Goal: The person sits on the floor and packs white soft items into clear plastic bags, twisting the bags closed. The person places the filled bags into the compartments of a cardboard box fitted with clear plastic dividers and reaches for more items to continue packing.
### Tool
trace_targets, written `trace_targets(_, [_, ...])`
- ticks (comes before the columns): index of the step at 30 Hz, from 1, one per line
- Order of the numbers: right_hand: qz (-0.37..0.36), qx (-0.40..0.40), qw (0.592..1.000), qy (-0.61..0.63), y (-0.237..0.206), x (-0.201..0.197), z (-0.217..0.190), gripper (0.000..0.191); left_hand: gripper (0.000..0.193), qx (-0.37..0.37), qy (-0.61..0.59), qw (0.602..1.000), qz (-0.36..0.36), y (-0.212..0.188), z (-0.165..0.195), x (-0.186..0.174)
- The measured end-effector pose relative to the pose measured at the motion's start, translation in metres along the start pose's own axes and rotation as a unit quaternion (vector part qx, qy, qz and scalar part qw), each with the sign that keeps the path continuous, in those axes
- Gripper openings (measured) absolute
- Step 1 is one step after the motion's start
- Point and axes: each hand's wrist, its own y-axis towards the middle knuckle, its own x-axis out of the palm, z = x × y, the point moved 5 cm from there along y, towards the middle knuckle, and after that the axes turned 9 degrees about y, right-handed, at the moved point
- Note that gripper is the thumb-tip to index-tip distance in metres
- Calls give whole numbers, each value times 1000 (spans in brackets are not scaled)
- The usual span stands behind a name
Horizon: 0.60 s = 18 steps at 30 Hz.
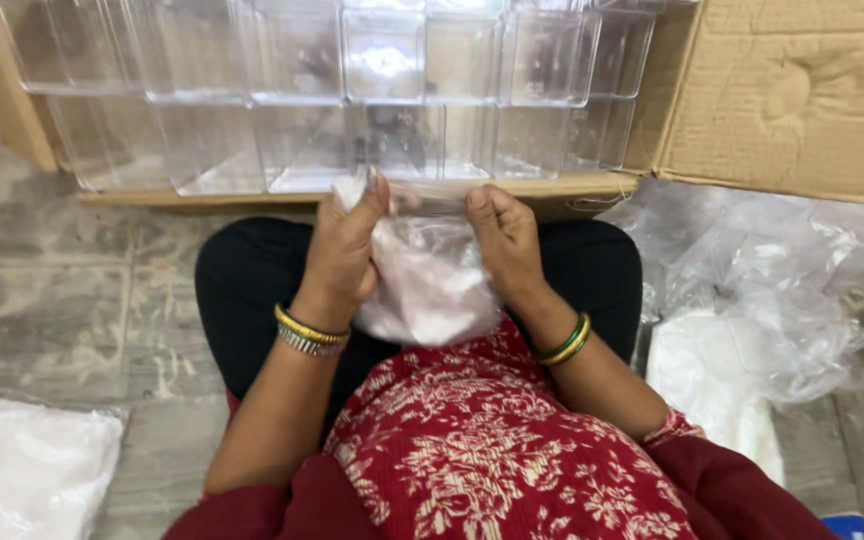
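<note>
The clear plastic bag (428, 285) with a pale, soft-looking item inside hangs between both hands over the lap, just near of the carton's front edge. The left hand (345, 250) is closed on the bag's upper left corner, thumb up and fingers curled over a pinch of film; the right hand (505, 237) is closed on the upper right edge in the same way, knuckles toward the camera. The bag's mouth is stretched taut between the two pinches, and the filled part sags below them against the red patterned dress.

Just far of the hands lies an open cardboard carton (752, 90) packed with rows of clear plastic containers (382, 60), its flap folded out to the right. On the right, loose clear plastic wrap (762, 270) lies crumpled on the stone floor, with white packed material under it. At the near left sits another white filled bag (27, 465).

The contents are blurred by the film, probably white cloth or tissue, though that cannot be told for sure. The film is thin and stretched, so a hard pull could tear it at a pinch point. A slipped pinch would drop the bag onto the lap.
</note>
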Motion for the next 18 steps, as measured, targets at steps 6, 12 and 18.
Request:
trace_targets(6, [41, 165, 922, 348, 32, -31, -39, 31, 24, -139, -41, 989, -33, -10, -8, 5])
trace_targets(12, [-47, 29, 982, 183, 80, -37, -41, 22, 21, 30, 35, 997, 64, 27, 38, -36])
trace_targets(18, [49, 9, 966, -254, 127, -9, 39, 25, 19, 115, 582, 762, 258, 61, 30, -48])
